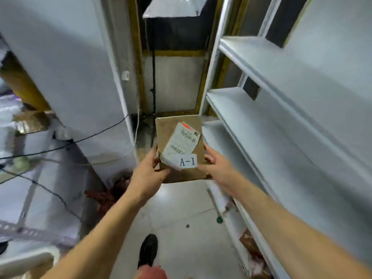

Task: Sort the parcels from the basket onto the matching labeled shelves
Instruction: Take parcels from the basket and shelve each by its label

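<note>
Between two white shelf units, over a pale tiled floor (pixel 181 208), a brown parcel (pixel 173 129) is held out in front at arm's length. Left hand (pixel 149 172) grips its near left corner, thumb on top and fingers curled beneath. Right hand (pixel 216 165) holds the right edge, fingers loosely bent against the side. A shipping label (pixel 181 141) lies askew on the parcel's top, with a white tag (pixel 187 161) reading A-1 at its near end. Shelves (pixel 261 81) stand just right of the parcel. A black shoe (pixel 148 251) shows below.
</note>
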